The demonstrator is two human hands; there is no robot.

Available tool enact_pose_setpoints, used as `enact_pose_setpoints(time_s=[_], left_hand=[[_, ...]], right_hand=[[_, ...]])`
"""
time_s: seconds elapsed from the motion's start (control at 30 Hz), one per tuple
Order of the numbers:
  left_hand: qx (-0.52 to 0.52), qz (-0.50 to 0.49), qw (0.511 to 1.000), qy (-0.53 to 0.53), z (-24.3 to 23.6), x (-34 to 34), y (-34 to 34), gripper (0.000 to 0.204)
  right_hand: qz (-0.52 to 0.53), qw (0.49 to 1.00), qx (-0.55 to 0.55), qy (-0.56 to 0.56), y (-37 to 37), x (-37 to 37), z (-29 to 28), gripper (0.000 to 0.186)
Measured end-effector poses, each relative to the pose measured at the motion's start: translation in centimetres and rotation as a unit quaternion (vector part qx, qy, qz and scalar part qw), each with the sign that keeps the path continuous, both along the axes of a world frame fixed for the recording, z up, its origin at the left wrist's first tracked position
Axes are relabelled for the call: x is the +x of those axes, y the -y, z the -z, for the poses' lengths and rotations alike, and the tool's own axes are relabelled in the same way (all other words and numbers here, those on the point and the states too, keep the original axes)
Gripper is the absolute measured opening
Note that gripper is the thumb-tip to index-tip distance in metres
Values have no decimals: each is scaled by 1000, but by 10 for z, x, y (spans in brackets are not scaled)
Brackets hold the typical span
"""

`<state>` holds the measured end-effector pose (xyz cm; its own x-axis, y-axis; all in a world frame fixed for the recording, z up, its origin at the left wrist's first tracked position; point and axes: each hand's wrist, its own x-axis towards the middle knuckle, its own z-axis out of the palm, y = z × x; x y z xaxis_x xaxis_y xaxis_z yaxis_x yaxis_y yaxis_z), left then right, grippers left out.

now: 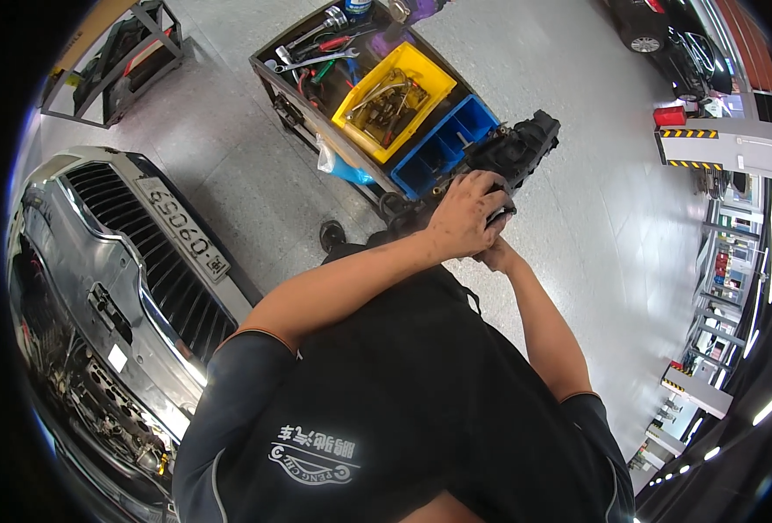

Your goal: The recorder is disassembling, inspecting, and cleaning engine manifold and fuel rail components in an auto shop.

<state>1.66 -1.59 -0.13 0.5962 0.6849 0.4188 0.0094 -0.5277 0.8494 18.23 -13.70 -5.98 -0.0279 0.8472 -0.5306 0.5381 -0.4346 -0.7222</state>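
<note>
A bulky black engine part [516, 152], seemingly plastic, lies at the right corner of a tool cart and reaches toward me. My left hand [469, 213] is closed over its near end, the fingers curled round a dark edge. Just below, my right hand [495, 254] is closed against the same end from underneath; its fingertips are partly hidden by the left hand. Dark smudges mark the left fingers. Beside the part sits a blue divided tray [438, 157], and a yellow bin [360, 122] with small metal pieces stands behind that.
Wrenches [320, 59] and other tools lie on the cart [268, 74]. A blue-and-white bag [342, 164] hangs at its side. To the left stands a car front [185, 227] with its engine bay exposed. A metal frame rack [111, 83] is at the far left, lift posts [734, 148] at the right.
</note>
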Motion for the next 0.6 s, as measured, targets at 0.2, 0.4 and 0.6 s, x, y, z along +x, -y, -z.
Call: enact_pose_setpoints(time_s=[0.2,0.4,0.6], left_hand=[[-6,8,1000,-1,-1,-1,-1,17],[-10,-2,1000,1,-2,-2,1,15],[-14,7,1000,-1,-2,-1,1,15]], right_hand=[[200,943,-171,-206,3,9,11,25],[269,933,-55,-233,-5,-31,-5,65],[369,863,-29,-345,-10,-46,-6,57]])
